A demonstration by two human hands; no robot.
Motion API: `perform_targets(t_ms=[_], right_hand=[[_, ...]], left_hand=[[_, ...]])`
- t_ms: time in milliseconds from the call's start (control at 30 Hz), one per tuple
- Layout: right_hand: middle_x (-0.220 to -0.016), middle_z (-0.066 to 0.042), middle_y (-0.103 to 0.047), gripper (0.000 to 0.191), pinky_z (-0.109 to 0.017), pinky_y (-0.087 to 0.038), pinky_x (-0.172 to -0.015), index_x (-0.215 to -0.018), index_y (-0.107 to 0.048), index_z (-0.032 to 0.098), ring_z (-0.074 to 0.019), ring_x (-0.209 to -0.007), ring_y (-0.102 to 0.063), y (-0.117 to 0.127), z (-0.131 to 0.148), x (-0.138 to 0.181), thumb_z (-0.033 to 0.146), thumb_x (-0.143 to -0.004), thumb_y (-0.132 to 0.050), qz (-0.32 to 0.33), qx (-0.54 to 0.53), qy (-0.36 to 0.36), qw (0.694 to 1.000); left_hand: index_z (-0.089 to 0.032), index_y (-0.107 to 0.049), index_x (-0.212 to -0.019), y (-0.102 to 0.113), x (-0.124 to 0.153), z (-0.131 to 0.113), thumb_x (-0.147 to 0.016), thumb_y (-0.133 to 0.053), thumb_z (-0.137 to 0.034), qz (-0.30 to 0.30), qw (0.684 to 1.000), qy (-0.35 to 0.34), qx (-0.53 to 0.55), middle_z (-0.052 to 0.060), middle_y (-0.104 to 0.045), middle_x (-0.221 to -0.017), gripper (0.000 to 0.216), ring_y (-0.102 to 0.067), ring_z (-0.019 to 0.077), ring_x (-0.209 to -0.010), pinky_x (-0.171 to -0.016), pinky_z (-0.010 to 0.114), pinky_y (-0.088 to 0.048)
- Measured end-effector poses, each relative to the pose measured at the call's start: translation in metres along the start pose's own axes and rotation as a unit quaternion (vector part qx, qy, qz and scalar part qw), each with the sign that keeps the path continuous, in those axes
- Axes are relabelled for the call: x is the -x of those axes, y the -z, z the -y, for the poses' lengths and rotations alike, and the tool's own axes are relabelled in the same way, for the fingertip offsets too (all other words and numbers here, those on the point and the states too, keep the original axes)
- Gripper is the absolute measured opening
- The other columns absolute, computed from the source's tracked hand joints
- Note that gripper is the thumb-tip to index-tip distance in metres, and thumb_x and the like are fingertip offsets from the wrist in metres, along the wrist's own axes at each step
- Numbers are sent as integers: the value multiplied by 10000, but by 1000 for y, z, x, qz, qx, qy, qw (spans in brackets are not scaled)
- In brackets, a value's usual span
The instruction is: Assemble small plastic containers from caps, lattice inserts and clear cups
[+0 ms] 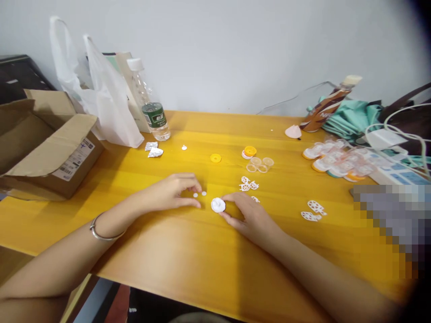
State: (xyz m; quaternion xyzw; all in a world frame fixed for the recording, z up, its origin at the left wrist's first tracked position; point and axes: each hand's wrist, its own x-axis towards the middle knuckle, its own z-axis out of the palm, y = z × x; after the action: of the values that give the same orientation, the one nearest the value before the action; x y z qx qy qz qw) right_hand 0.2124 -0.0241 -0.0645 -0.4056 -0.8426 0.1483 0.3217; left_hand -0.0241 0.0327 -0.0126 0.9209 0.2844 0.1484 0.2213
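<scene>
Head view: at far left I have an open cardboard box with a printed label, and beside it a white plastic bag standing up. Nearer me, a metal bangle circles the left wrist. Behind, a clear bottle with a green label stands tilted, two scraps of foil in front of it.

I see the left hand with thumb and fingers spread apart, two small white discs lying on the table at the gap. Beyond it sits a small white piece, then a yellow disc.

Between the hands is the round white piece; the right hand pinches its right edge between thumb and finger. I can't tell whether it touches the tabletop.

Past the right hand I find an orange disc, white openwork cutouts and a cluster of clear rings. Further right lie a pink piece, two more cutouts, a leaning brown bottle, teal cloth, clear-topped round pieces and a power strip.
</scene>
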Motion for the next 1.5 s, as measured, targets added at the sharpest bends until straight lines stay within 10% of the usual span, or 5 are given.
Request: perform_targets(t_ms=[333, 600, 933, 1300, 1500], right_hand=[[-875, -51, -640, 161, -317, -469, -756, -968, -545, 198, -177, -829, -579, 2, -1, -2, 185, -810, -574, 5, 0, 34, 999], [-856, -60, -624, 181, -311, -470, -724, -1009, -556, 205, -178, -813, -566, 1, -3, -1, 184, -829, -545, 15, 1, 48, 999], [-837, -52, -616, 173, -301, -470, -724, -989, -534, 203, -179, -809, -570, 3, 1, 0, 167, -820, -540, 20, 8, 35, 999], [-824, -49, -600, 163, -299, -465, -705, -972, -523, 206, -180, -791, -561, 4, 4, -1, 167, -815, -535, 18, 15, 37, 999], [-811, -40, -592, 186, -311, -459, -694, -964, -510, 212, -183, -767, -550, 2, 2, -1, 158, -793, -559, 7, 19, 19, 1000]], left_hand=[[-155, -558, -860, -8, -2, 7, -833, -540, -214, 40, 997, 53, 45, 15, -579, -841, 67, -561, 91, -714, -657, 205, -441], [-250, -552, -1146, -16, 2, -3, -888, -460, -271, 2, 983, -120, -136, 56, -582, -981, 275, -535, 151, -879, -769, 289, -372], [-184, -544, -1147, -21, 3, -14, -869, -432, -230, 31, 957, -153, -246, 64, -595, -915, 303, -513, 172, -822, -703, 311, -302], [-182, -567, -1095, -22, 2, -11, -864, -443, -210, 11, 981, -132, -142, 62, -623, -917, 264, -549, 156, -849, -743, 293, -352], [-176, -561, -979, -3, 1, 3, -858, -499, -296, -19, 999, -15, -42, 45, -590, -893, 182, -541, 142, -826, -767, 278, -409]])
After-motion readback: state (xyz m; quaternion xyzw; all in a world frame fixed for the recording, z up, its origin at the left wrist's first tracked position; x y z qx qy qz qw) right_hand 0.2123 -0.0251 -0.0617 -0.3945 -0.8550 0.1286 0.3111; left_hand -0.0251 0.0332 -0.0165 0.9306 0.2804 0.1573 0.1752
